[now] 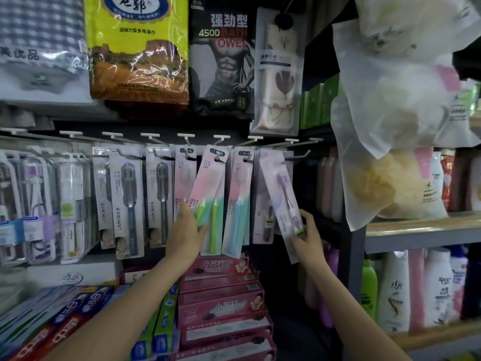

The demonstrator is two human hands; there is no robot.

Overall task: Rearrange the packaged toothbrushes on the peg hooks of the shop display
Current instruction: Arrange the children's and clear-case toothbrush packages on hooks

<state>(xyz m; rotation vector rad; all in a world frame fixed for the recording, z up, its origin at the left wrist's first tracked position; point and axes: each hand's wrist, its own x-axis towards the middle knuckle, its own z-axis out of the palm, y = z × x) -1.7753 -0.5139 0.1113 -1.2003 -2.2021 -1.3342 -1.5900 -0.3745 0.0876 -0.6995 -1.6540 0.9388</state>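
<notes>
Above your hands a row of thin white wire peg hooks (166, 142) carries flat, glossy card-and-blister toothbrush packs. To the left hang grey packs with dark brushes (128, 201), stiff and rectangular. Below them, pink toothpaste cartons (221, 303) are stacked flat on the shelf.

Your left hand (187, 235) has its grip clamped on the lower part of the pink-and-mint pack with green brushes (208, 199); the fingers go behind it and the thumb lies across its front. That pack is tilted, its top at a hook, its bottom swung left toward your palm.

Your right hand (308, 235) pinches the bottom end of the pale lilac pack (282, 196), a long narrow card with a purple brush. It slants up and to the left from your fingers toward the hooks.
</notes>
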